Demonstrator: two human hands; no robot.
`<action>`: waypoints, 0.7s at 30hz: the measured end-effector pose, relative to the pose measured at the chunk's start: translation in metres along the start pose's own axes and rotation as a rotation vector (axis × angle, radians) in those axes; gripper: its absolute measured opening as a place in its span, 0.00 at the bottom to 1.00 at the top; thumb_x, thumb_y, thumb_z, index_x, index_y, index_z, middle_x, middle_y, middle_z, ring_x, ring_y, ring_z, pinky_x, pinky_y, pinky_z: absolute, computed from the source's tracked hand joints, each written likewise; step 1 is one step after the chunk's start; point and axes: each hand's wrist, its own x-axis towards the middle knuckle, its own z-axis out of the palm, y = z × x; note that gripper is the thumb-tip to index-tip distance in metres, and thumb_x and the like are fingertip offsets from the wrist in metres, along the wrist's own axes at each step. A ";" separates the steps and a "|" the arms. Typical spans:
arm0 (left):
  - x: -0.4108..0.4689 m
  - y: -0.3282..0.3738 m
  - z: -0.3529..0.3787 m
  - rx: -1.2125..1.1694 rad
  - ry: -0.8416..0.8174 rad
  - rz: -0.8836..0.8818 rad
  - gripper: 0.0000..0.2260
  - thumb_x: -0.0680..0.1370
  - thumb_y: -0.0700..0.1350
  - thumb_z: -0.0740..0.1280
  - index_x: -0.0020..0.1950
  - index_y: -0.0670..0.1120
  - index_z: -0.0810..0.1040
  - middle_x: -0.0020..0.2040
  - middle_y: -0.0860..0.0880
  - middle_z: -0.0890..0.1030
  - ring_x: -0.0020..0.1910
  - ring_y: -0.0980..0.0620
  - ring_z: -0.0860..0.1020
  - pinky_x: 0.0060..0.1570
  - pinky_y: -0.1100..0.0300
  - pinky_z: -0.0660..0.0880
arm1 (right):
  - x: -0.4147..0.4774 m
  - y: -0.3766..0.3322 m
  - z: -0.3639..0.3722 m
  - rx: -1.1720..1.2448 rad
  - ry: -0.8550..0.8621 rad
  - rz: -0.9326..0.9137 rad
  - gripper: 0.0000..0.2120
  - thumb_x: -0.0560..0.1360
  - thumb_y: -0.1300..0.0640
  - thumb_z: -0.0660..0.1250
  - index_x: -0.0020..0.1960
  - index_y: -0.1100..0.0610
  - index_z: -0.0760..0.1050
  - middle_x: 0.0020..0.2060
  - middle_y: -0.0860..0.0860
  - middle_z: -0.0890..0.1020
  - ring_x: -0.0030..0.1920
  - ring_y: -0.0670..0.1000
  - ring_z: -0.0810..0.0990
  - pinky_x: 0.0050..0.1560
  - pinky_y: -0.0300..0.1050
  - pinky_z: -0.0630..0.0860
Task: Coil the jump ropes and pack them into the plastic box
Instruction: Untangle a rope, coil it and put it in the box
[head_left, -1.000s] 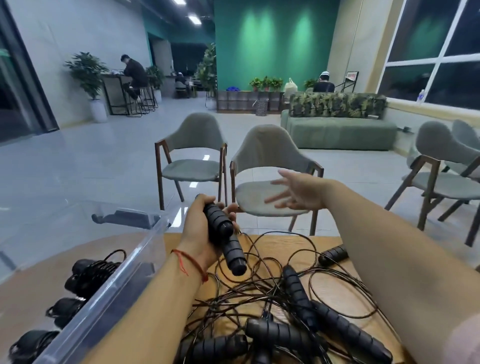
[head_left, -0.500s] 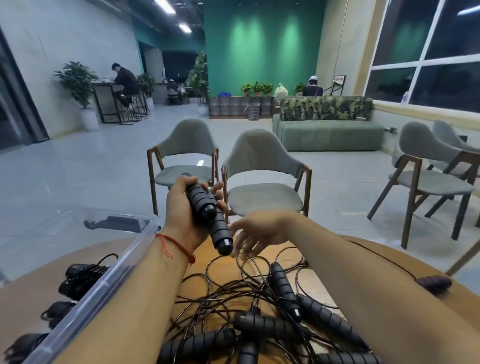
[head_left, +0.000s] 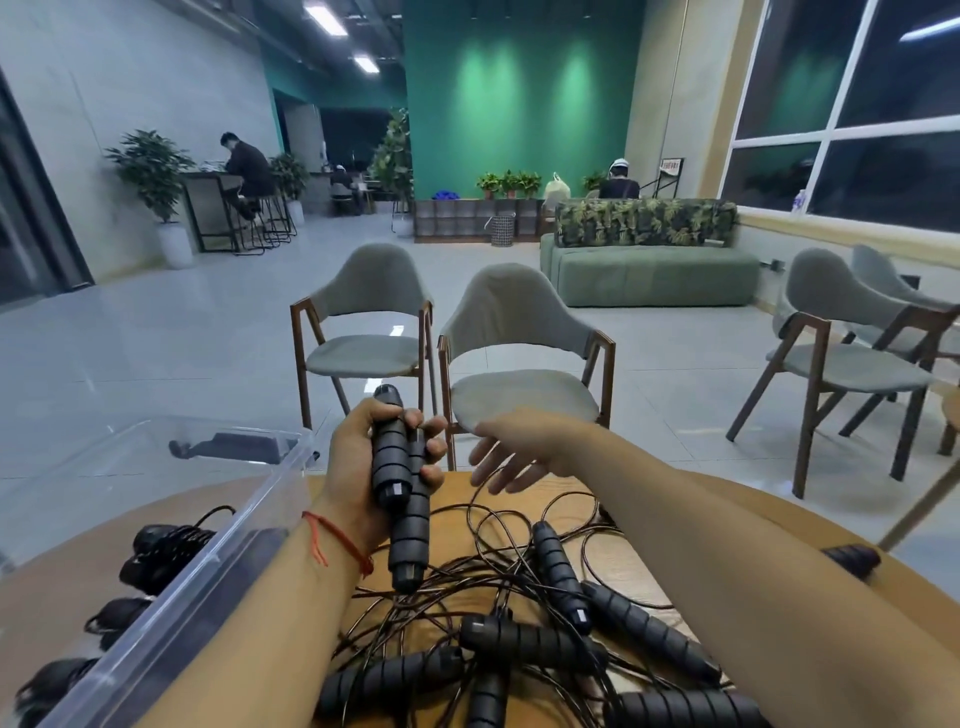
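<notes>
2 black handles are held upright, side by side, in the left hand, its grip closed tight around them. The right hand is held open and empty at 3 o'clock of them, fingers spread. Tangled ropes are piled on the tabletop at 6 o'clock. Coiled ropes are seen inside the clear box at 9 o'clock.

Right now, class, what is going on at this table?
A person is sorting black jump ropes. The left hand grips two black ribbed foam handles together above the round wooden table. The right hand is open and empty beside them. A tangle of ropes lies loose; some coiled ropes already sit in the clear plastic box.
</notes>
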 end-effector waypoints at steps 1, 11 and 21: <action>-0.002 -0.004 0.002 0.027 -0.011 -0.015 0.07 0.76 0.48 0.64 0.45 0.45 0.74 0.49 0.44 0.78 0.40 0.50 0.74 0.30 0.60 0.76 | -0.004 0.001 0.005 0.042 -0.060 -0.002 0.27 0.87 0.39 0.56 0.62 0.60 0.81 0.50 0.54 0.90 0.54 0.58 0.89 0.53 0.51 0.84; -0.025 -0.060 0.011 0.628 -0.026 -0.102 0.20 0.67 0.38 0.69 0.58 0.34 0.75 0.53 0.38 0.79 0.51 0.41 0.79 0.49 0.46 0.80 | -0.014 -0.005 0.044 0.696 -0.051 -0.078 0.19 0.84 0.47 0.66 0.67 0.60 0.77 0.43 0.55 0.85 0.47 0.56 0.86 0.59 0.53 0.83; -0.055 -0.084 -0.007 0.776 -0.141 -0.121 0.21 0.75 0.44 0.75 0.65 0.41 0.77 0.55 0.39 0.82 0.54 0.39 0.82 0.59 0.37 0.79 | -0.039 0.042 0.063 0.936 0.192 -0.249 0.15 0.85 0.51 0.68 0.67 0.58 0.79 0.37 0.51 0.78 0.36 0.50 0.76 0.46 0.50 0.77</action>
